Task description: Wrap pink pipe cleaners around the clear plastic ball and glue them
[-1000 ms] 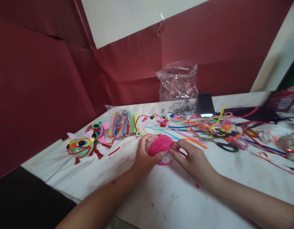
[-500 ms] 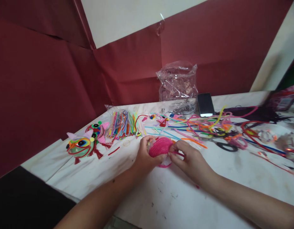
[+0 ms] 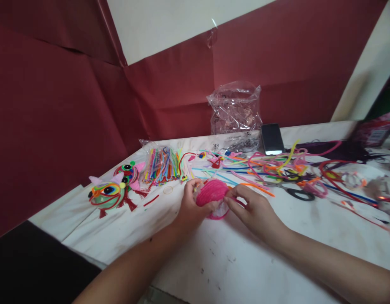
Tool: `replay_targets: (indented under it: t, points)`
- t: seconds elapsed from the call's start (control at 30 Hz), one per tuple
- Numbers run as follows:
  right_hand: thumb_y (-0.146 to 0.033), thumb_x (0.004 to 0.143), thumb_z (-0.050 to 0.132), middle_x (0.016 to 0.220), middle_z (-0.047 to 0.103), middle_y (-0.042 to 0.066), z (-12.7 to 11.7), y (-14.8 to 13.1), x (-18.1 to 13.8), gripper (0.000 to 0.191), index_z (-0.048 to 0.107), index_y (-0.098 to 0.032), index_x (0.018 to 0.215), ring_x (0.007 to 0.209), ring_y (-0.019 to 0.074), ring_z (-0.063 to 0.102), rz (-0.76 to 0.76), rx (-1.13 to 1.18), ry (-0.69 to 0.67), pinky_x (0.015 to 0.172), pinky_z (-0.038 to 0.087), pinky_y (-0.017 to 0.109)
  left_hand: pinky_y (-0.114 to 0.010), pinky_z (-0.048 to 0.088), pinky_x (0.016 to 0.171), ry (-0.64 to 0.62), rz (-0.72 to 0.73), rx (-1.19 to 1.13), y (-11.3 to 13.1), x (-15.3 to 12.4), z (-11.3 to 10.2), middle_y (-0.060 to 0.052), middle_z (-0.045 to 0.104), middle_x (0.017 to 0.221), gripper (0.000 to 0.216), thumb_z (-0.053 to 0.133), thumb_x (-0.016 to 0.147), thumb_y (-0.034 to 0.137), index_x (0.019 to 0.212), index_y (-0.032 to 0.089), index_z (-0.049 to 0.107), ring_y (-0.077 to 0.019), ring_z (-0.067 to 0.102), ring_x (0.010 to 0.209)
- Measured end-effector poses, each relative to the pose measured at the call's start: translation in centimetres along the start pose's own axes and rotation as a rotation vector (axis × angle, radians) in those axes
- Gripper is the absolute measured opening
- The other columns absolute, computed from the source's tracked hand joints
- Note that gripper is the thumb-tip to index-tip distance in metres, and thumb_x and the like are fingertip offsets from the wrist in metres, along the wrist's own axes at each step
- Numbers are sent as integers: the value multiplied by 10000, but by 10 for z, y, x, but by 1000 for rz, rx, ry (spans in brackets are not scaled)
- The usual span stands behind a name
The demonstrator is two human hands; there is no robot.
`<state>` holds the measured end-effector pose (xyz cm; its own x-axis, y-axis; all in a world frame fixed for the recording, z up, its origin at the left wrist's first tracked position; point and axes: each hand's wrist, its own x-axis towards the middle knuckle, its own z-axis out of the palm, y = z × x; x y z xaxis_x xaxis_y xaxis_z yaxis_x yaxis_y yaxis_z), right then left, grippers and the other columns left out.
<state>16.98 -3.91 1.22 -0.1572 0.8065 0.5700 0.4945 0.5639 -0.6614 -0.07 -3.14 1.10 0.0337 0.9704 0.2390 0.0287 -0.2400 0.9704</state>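
Over the white table, my left hand is wrapped around the left side of a rounded craft piece. Rows of bright pink pipe cleaner cover its top; a pale, see-through part and a pink rim show underneath. At its right edge, my right hand pinches a pink pipe cleaner between thumb and fingers, and a short length sticks out past them. The far side of the piece is hidden behind my left fingers.
Two colourful animal-head crafts sit at the left beside a bag of pipe cleaners. Scissors lie among loose pipe cleaners at the right. Behind stand a phone and a clear plastic bag.
The craft piece has tilted slightly in my left hand, showing more of its pale underside. My right hand has shifted only a little and keeps its pinch.
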Motion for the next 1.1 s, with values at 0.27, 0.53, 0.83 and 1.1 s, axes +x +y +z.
replay_targets:
  t: [0.27,0.53,0.83,1.1]
  points:
    - [-280,804,468,686,603,21,0,1,1,149,539,-215,690,646,174,558,72,-13,-26,580,431,289,-342,457,829,-32,-12,-48,-8,5,-6,-72,570,1119,461,629,702,401,1090,204,478,-218,580,963]
    - [-324,797,477,657,606,12,0,3,2,169,524,-220,672,623,167,560,90,-3,-10,579,435,290,-385,458,872,-108,19,3,-9,6,-9,-106,573,1156,725,765,554,340,1188,182,450,-270,575,1014]
    - [-336,713,587,577,570,-19,0,19,11,159,535,-213,625,566,148,513,270,263,48,566,410,284,-386,407,956,-205,93,-103,-16,15,-15,-112,548,1201,726,806,545,380,1136,207,422,-265,526,1136]
    - [-364,687,608,601,605,-5,-4,21,18,187,527,-208,623,580,155,586,449,511,42,617,506,321,-435,338,1033,-199,169,127,-14,14,-17,-142,473,1320,833,826,528,280,1241,197,403,-306,427,1251]
